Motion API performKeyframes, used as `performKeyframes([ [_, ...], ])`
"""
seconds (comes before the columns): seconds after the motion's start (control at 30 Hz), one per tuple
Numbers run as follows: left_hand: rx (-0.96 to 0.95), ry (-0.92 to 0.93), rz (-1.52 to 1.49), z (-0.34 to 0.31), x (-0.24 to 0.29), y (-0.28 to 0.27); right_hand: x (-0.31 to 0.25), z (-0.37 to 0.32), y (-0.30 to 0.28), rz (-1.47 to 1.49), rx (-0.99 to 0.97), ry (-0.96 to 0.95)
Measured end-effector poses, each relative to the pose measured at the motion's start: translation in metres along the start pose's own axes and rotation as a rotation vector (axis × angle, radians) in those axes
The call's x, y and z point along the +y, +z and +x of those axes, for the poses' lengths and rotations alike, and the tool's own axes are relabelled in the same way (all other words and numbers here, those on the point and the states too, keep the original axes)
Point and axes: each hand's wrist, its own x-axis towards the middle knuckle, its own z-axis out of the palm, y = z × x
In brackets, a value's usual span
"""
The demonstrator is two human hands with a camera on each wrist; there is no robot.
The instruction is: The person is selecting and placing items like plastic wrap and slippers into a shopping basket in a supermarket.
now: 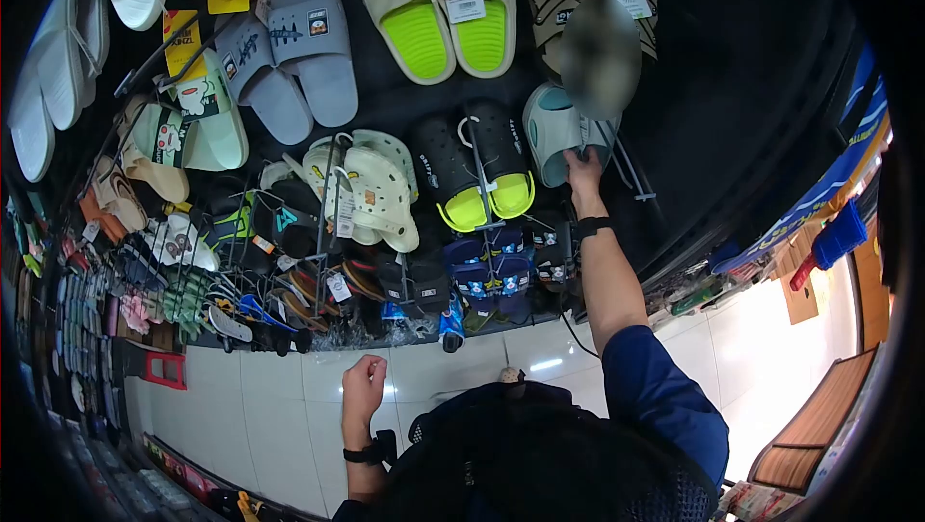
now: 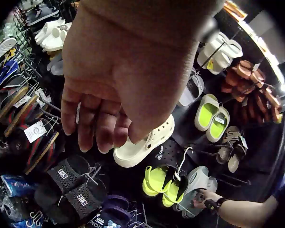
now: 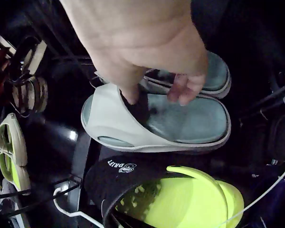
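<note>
A pair of pale grey slide sandals (image 1: pixel 551 141) with blue-green footbeds hangs on the rack, right of the black clogs. My right hand (image 1: pixel 584 180) is on this pair, holding it near the strap. Up close in the right wrist view, the thumb of the right hand (image 3: pixel 147 52) lies at the strap opening of the nearer slide (image 3: pixel 185 118), the fingers bent down by its inner edge. Part of the second slide (image 3: pixel 216 71) is hidden behind the hand. My left hand (image 1: pixel 363 387) hangs low before the rack, loosely curled and holding nothing.
Black clogs (image 1: pixel 487 165) with lime soles and cream clogs (image 1: pixel 371 189) hang left of the grey pair. Beige slides (image 1: pixel 434 11) and blue-grey slides (image 1: pixel 289 45) hang higher. Metal hooks (image 1: pixel 636 175) jut out at right. Below runs a tiled floor (image 1: pixel 279 406).
</note>
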Motion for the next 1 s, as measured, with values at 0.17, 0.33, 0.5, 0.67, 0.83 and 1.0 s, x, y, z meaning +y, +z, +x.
performKeyframes([
  [0.17, 0.023, 0.019, -0.021, 0.003, 0.001, 0.003, -0.022, -0.014, 0.001, 0.202, -0.046, 0.086],
  [0.33, -0.023, 0.034, 0.006, 0.012, 0.011, 0.005, -0.020, -0.013, -0.004, 0.169, -0.004, -0.002],
  [0.5, -0.042, 0.083, 0.007, 0.022, 0.012, 0.009, -0.041, -0.026, -0.008, 0.273, 0.077, -0.001],
  [0.67, -0.067, 0.089, 0.010, 0.028, 0.009, 0.013, -0.008, -0.020, -0.028, 0.053, 0.193, -0.225],
  [0.83, -0.098, 0.114, 0.000, 0.036, 0.017, 0.016, -0.010, -0.061, -0.056, -0.058, 0.151, -0.171],
  [1.0, -0.146, 0.183, 0.040, 0.046, 0.041, 0.015, -0.059, -0.139, -0.079, -0.107, 0.316, -0.185],
])
